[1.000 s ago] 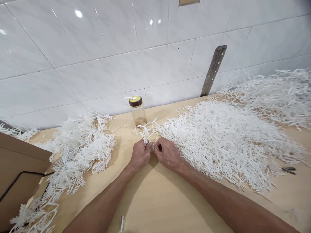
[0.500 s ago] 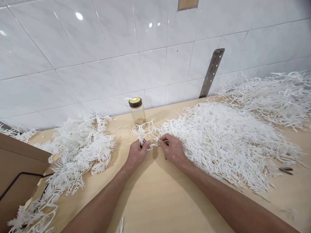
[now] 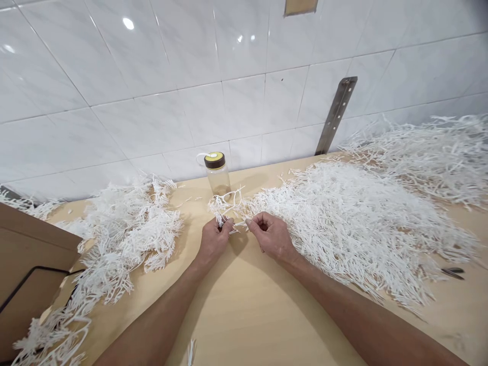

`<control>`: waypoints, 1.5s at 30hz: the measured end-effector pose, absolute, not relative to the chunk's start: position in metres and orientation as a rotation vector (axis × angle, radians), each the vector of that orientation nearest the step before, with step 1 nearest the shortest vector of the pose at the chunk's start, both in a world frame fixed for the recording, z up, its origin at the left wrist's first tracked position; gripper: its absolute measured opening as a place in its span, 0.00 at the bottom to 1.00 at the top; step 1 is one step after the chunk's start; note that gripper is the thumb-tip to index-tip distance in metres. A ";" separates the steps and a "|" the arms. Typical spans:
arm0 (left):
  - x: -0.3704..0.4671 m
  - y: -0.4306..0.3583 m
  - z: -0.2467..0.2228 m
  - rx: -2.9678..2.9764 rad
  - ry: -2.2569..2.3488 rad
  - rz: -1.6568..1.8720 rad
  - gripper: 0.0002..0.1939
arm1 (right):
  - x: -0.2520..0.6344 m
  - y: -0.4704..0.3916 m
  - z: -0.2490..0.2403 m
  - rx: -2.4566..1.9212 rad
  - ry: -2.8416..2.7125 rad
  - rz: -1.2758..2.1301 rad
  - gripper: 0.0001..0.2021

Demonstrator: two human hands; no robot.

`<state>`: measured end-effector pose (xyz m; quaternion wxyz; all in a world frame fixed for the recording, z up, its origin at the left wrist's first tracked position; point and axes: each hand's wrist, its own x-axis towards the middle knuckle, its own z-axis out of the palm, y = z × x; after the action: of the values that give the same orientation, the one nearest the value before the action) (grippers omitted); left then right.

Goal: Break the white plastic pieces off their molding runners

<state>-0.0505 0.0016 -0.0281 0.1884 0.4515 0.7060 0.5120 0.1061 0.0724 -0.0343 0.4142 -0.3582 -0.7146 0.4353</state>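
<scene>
My left hand (image 3: 214, 240) is closed in a pinch on a bunch of white branching plastic-looking strands (image 3: 227, 204), which fans out above the fingertips. Close by on the right, my right hand (image 3: 271, 237) has thumb and forefinger pressed together at a thin white strand (image 3: 240, 223) that stretches between the two hands. Whether that strand is joined to the bunch is too fine to tell. Just beyond the right hand spreads a large pile of white strand pieces (image 3: 343, 218).
Behind my hands, a clear bottle (image 3: 218, 178) with a black and yellow lid stands near the tiled wall (image 3: 183, 122). Another white heap (image 3: 129, 229) lies left, beside a cardboard box (image 3: 34, 254). A small dark tool (image 3: 453, 273) rests at right. One short tuft (image 3: 191, 352) lies in front.
The fingers of my right hand have shifted slightly, and their loop looks wider. More of the strand shows between the hands. The view has moved a little.
</scene>
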 end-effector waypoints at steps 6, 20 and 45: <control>-0.050 0.001 -0.024 1.265 1.958 1.427 0.17 | 0.105 0.072 -0.038 -0.783 -1.877 0.975 0.10; -0.051 0.001 -0.029 1.364 1.896 1.380 0.18 | 0.104 0.074 -0.046 -0.632 -2.027 0.793 0.04; -0.059 -0.001 -0.012 1.126 1.810 1.447 0.32 | 0.105 0.063 -0.036 -0.715 -1.985 0.859 0.05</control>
<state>-0.0594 -0.0013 -0.0123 0.2788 0.4196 0.6748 0.5394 0.1046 0.0633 -0.0365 0.4186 -0.2851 -0.7913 0.3426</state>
